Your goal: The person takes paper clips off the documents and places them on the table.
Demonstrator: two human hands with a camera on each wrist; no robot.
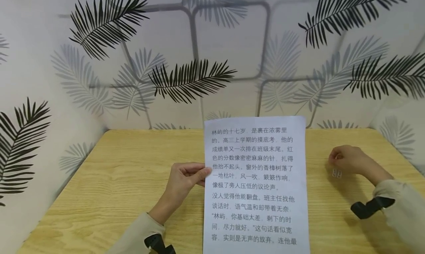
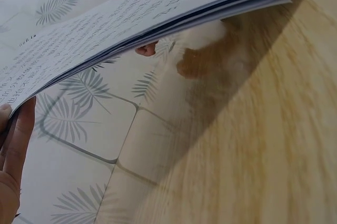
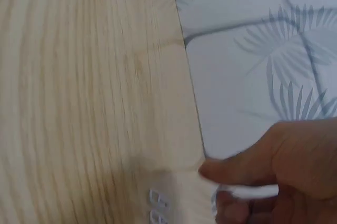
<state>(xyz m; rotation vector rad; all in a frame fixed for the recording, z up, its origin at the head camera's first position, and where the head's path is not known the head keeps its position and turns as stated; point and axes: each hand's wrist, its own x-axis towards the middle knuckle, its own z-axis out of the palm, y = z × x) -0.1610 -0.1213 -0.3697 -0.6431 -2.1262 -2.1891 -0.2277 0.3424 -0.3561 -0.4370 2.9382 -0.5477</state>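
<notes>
My left hand pinches the left edge of a stack of printed paper sheets, thumb in front and fingers behind. In the left wrist view the stack shows several layers, spread slightly at the far end, and it is raised off the table. At the right, my right hand is low over the table, thumb and fingers curled. In the right wrist view a small pale clip shows at its fingertips, partly hidden and blurred. Two more small pale clips lie on the table just beside that hand.
A wooden table spans the view, its back edge against a wall with a leaf pattern. Black straps sit on both wrists, over pale sleeves. The paper stack covers the middle of the table in the head view.
</notes>
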